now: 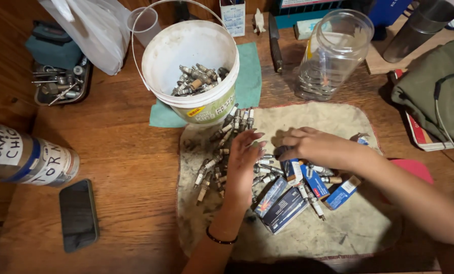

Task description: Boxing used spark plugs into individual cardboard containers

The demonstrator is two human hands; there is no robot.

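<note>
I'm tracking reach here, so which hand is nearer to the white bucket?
Left. The left hand lies on the spark plugs just below the white bucket; the right hand is farther off, to its lower right.

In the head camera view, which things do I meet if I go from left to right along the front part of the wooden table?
Black smartphone lying flat → left hand spread over loose spark plugs → right hand → small blue cardboard box, all on the stained beige cloth.

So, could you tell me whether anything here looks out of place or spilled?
The white bucket lies tipped toward the cloth, and spark plugs are strewn loose beneath the left hand. Small blue boxes lie jumbled near the right hand.
</note>
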